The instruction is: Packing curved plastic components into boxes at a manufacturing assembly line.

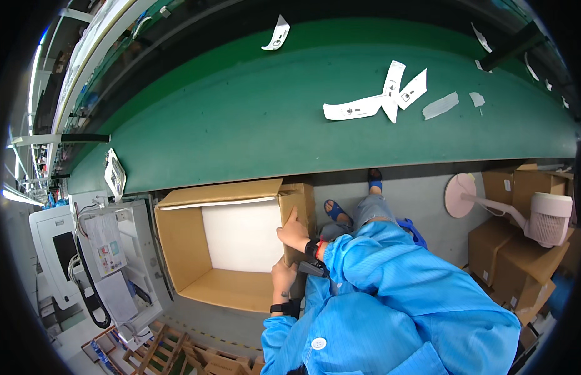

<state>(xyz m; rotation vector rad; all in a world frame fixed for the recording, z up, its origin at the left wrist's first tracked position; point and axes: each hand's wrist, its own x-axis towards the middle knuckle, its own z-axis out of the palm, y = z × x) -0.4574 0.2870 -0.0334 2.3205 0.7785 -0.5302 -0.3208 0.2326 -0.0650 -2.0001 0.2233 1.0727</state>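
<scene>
An open cardboard box (225,289) stands below the green work surface, with a white flat sheet or lining (239,237) inside it. My right hand (294,235) reaches across from the right and grips the box's right wall, one finger or thumb pointing up along the cardboard. Just below it, my left hand (283,276) is closed at the near right corner of the same box; its fingertips are partly hidden. A dark grey object (312,269) shows beside my wrists, its kind unclear.
Paper labels (355,108) and grey tape scraps (440,106) lie on the green work surface (259,137). A white machine with cables (125,250) stands left of the box. A pink fan (548,219) and stacked cartons (506,250) are at right. Wooden pallets (162,350) lie at lower left.
</scene>
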